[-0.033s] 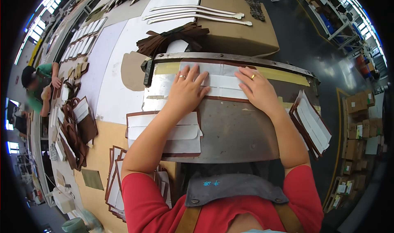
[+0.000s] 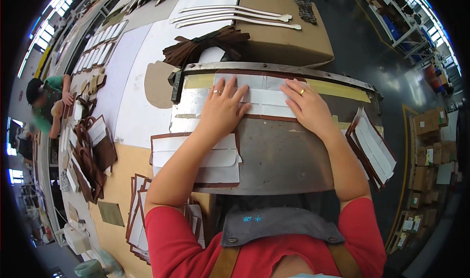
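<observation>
Both palms rest on a white-lined panel with brown leather edges (image 2: pixel 267 97), which lies against the metal bar (image 2: pixel 264 67) at the far side of a metal work plate (image 2: pixel 286 155). My left hand (image 2: pixel 226 102), fingers spread, presses flat on the panel's left part. On its right end lies my right hand (image 2: pixel 308 105), its fingers stretched out toward the left. Parts of the panel are hidden under both hands. A similar white-and-brown panel (image 2: pixel 223 168) sits on the plate's near left, partly covered by my left forearm. Several more panels (image 2: pixel 372 148) hang at the plate's right edge.
Behind the bar are a bundle of dark brown strips (image 2: pixel 203 45) and a cardboard box (image 2: pixel 293 48) bearing pale straps (image 2: pixel 237 19). More panels (image 2: pixel 138 224) are stacked at lower left. Brown leather pieces (image 2: pixel 95 155) lie on the left table, where a co-worker in green (image 2: pixel 53 96) works.
My hands and the panel stay where they were. Only the co-worker's hand at far left has shifted slightly.
</observation>
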A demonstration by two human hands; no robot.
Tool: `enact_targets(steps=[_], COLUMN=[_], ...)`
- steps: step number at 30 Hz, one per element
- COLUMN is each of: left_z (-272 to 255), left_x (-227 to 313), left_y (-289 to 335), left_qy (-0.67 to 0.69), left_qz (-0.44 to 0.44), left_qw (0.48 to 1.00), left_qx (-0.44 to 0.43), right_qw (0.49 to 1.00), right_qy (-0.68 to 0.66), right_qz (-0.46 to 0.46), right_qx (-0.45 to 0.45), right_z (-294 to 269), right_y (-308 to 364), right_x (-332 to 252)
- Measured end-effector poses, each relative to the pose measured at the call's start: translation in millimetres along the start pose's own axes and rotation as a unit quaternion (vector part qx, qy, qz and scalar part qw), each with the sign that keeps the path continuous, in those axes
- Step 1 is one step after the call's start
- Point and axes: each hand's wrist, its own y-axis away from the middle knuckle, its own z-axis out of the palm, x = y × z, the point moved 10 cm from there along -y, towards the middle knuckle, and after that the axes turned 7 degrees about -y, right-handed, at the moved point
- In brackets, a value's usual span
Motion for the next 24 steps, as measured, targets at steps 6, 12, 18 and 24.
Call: enact_targets(steps=[6,12,18,24], left_z=[-1,-3,-10,-9], left_x=[3,2,10,11], left_y=[1,-2,-2,-1], left_qy=[-0.056,-0.066,-0.035,-0.039], left_qz=[-0.033,-0.015,-0.003,-0.005], left_qw=[0.998,0.998,0.999,0.998], left_qx=[-0.007,0.006,0.038,0.041], right_qw=[1.000,1.000,0.999,0.998], right_qy=[0.016,0.025,0.038,0.066], right_qz=[-0.004,-0.008,-0.008,-0.021], right_qx=[-0.003,0.007,0.007,0.003], right_z=[8,0,-1,-4], right_y=[-5,-9,-9,-10], right_x=[7,-4,-9,-16])
